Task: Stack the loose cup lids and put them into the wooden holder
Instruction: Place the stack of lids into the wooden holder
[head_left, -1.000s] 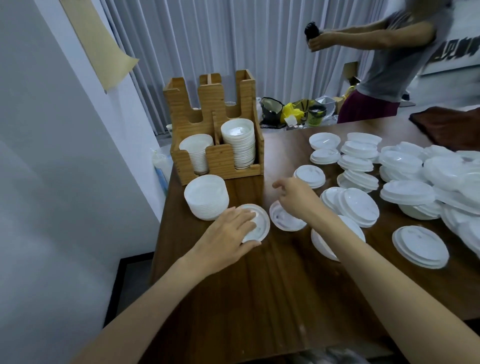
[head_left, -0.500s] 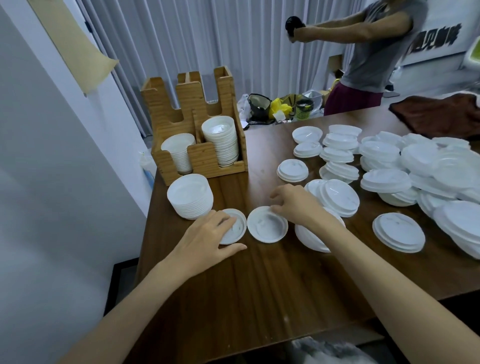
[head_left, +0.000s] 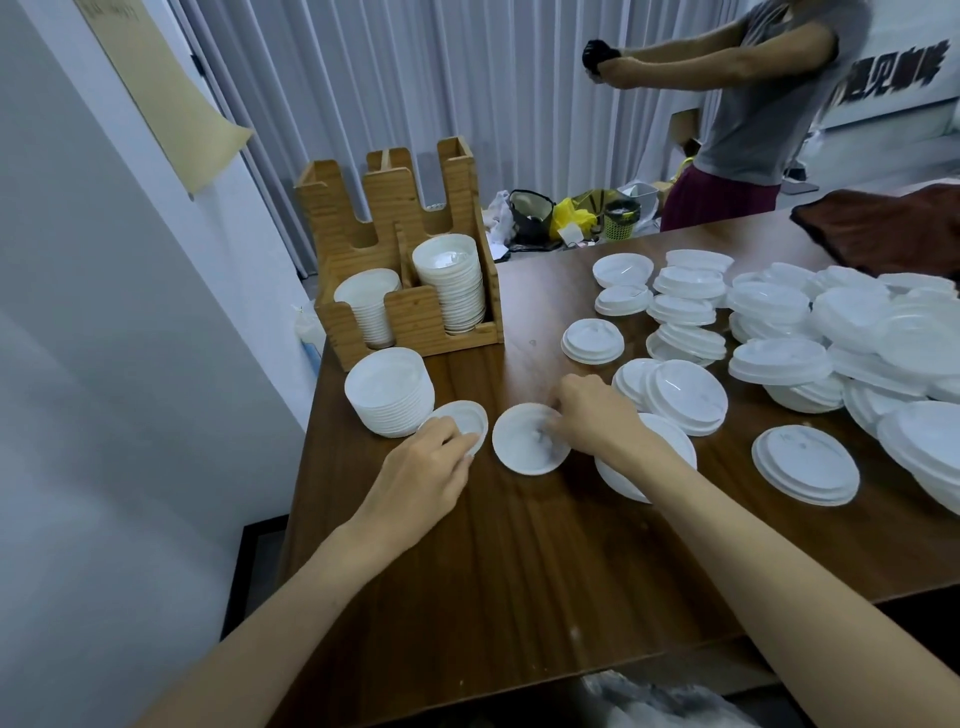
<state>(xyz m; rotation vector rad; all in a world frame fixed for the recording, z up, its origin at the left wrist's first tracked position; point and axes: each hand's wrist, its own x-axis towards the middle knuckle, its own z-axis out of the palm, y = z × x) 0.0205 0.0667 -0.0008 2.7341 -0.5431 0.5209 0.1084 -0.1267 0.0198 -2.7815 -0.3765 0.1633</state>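
A wooden holder stands at the table's far left with two stacks of white lids in its front slots. In front of it sits a loose stack of lids. My left hand holds the near edge of a single lid that leans against that stack. My right hand has its fingers curled on the right rim of another single lid, which lies flat on the table. Many loose lids cover the table's right half.
The brown wooden table has a wall close along its left side. A person in a grey shirt stands beyond the far edge. A dark brown cloth lies at the far right. Bags and a small basket sit behind the table.
My right hand has pulled a single lid toward me, to beside the left one. My left hand went from lying flat on its lid to holding its edge, and the lid tilted up.
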